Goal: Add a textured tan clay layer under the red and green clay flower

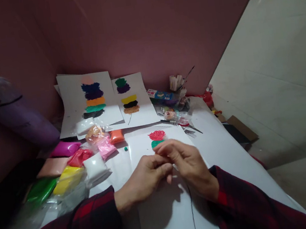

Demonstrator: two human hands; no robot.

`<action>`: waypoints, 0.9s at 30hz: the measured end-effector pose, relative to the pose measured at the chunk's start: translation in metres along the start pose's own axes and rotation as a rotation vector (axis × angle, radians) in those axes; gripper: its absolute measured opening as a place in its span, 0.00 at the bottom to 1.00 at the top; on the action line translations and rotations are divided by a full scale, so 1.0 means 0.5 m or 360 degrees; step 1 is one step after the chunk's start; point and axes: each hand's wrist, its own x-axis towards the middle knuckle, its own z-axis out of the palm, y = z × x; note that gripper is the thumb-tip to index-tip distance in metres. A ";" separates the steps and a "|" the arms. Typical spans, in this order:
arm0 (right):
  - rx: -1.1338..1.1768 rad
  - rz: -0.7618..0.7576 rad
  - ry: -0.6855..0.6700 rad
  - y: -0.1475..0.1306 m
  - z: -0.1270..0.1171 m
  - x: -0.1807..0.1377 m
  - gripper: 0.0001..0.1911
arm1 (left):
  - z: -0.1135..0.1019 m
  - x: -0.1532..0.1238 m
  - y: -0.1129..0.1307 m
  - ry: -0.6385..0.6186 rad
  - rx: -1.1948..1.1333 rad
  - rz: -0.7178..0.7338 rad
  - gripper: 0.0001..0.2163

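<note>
My left hand (150,175) and my right hand (191,166) meet over a white sheet (139,143), fingertips pinched together. Whatever sits between the fingers is too small or hidden to make out. Just beyond my fingertips, a rough red patch (156,135) of what looks like modelling clay lies on the sheet. Below it is a green patch (156,143), partly covered by my right hand. A thin dark cord (192,211) runs down from beneath my right hand toward the near edge. To the left of the sheet's patches lies a tiny green ball (126,149).
Bags of coloured clay, among them a yellow bag (68,179) and a white bag (96,168), crowd the left. Two sheets with colour bands, a left sheet (71,99) and a right sheet (147,111), lean at the back. A purple bottle (19,114) stands left; scissors (193,127) lie right.
</note>
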 end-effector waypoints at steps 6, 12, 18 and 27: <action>0.0055 0.0022 0.0520 0.032 -0.028 -0.006 0.15 | -0.053 0.020 0.020 0.0647 -0.0276 0.0009 0.09; -0.0105 0.0022 0.0575 0.100 -0.048 0.000 0.14 | -0.091 0.038 0.014 0.0736 -0.0240 0.0115 0.05; -0.0107 0.0069 0.0633 0.108 -0.059 0.011 0.14 | -0.099 0.041 -0.002 0.0725 -0.0093 0.0074 0.11; -0.0098 0.0106 0.0632 0.110 -0.056 0.009 0.14 | -0.108 0.049 -0.019 0.0538 -0.0313 0.0117 0.10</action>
